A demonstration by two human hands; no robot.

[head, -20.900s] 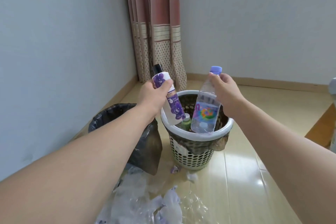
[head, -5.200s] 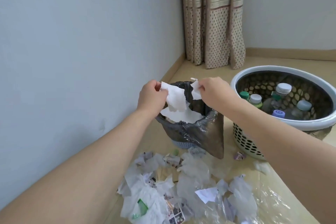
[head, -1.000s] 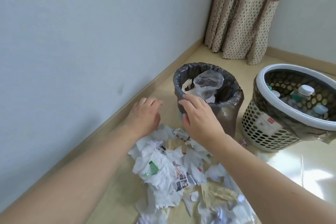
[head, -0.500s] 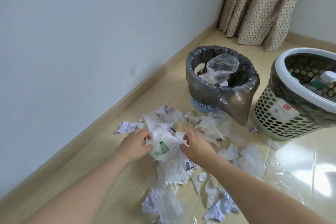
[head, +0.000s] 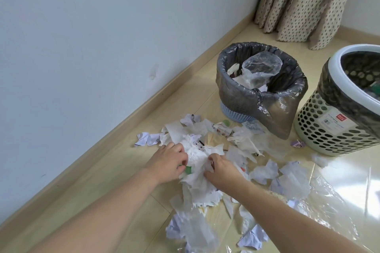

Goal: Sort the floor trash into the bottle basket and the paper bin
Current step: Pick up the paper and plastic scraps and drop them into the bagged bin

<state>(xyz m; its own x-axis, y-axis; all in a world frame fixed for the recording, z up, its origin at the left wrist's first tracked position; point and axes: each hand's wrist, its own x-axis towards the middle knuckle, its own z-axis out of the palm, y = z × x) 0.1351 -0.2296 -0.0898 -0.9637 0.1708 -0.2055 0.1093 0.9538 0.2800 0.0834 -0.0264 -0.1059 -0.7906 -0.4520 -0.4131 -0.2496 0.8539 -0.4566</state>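
Paper scraps [head: 197,156] bunch between our left hand [head: 167,163] and right hand [head: 223,171], fingers curled, gripping them.

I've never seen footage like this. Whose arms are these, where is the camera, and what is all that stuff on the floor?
There is no machine here: a person wears a wide-angle camera on the head, looking down at their own arms. The left hand and right hand both grip a crumpled white paper wad in a scatter of paper scraps and clear plastic film on the wooden floor. Beyond stands a paper bin lined with a dark bag, already holding paper and a clear bag. To its right is a white perforated bottle basket. A curtain hangs in the corner.
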